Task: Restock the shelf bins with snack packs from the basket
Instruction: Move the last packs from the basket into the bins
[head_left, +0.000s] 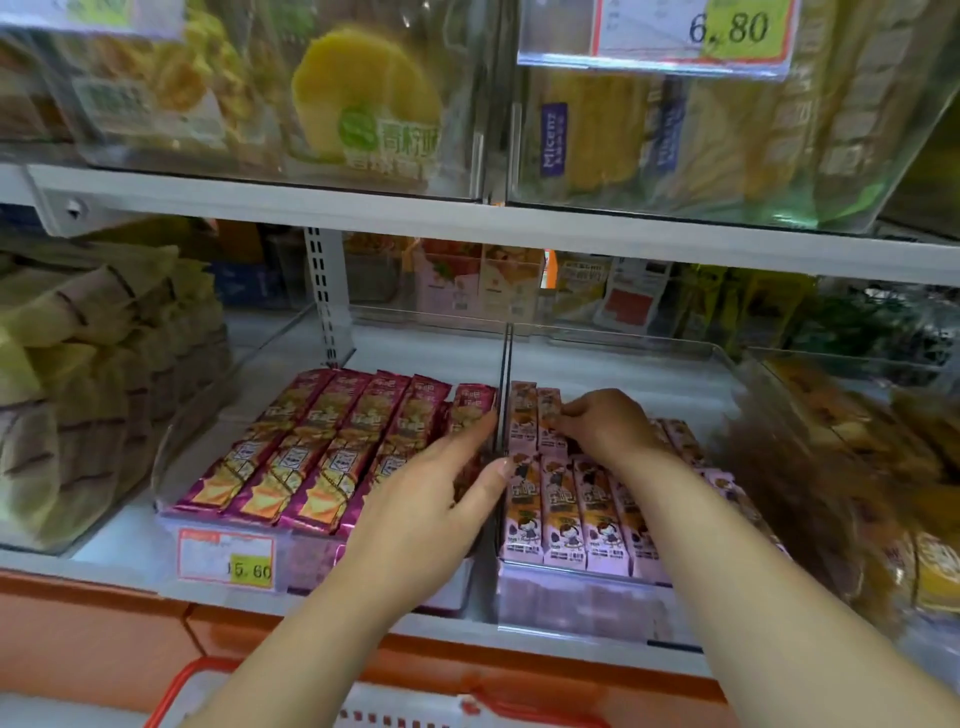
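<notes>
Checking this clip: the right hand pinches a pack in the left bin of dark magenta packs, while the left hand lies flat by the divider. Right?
Not quite. The head view shows the right hand pinching a pink pack in the right bin; the left hand does lie flat by the divider.

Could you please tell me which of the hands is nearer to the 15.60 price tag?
Left. The left hand lies on the magenta packs, up and right of the price tag; the right hand pinches a lilac pack in the next bin, farther right.
</notes>
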